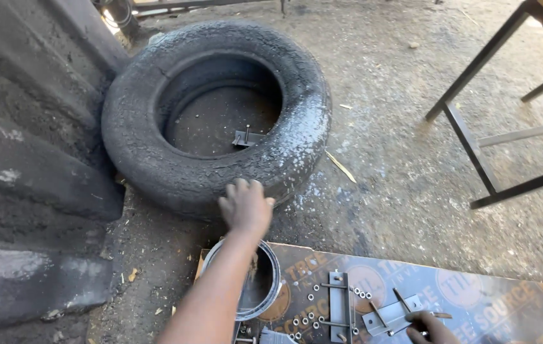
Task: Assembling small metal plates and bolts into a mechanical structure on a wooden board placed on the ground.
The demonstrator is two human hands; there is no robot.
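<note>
Worn black rubber tyre (136,137) lies flat on the dusty concrete ground (399,159), its left side against grey concrete steps (29,178), and 1 small grey metal bracket with an upright pin (246,137) sits inside its hole. The left hand (245,207) hangs over the tyre's near wall with its back to the camera; its fingers are loosely bent and close together, the palm is hidden, so I cannot tell whether it holds anything. The step in hand looks like a reach toward the tyre's hollow, and going further would, I judge, call for stretching over the near wall and down to the bracket. The right hand (429,329) rests at the bottom edge on 1 flat grey angle bracket (387,316) lying on a brown printed plywood board (494,299); its fingers are bent on the metal, but the frame cuts them off, so a firm grasp cannot be confirmed. Also on the board: 1 round shallow metal tin (274,280) under the left forearm, 1 long grey metal strip with cross bars (340,304), and well over 10 small silver nuts (310,297), too small to count exactly. 1 black steel table frame (472,146) stands at the right
</note>
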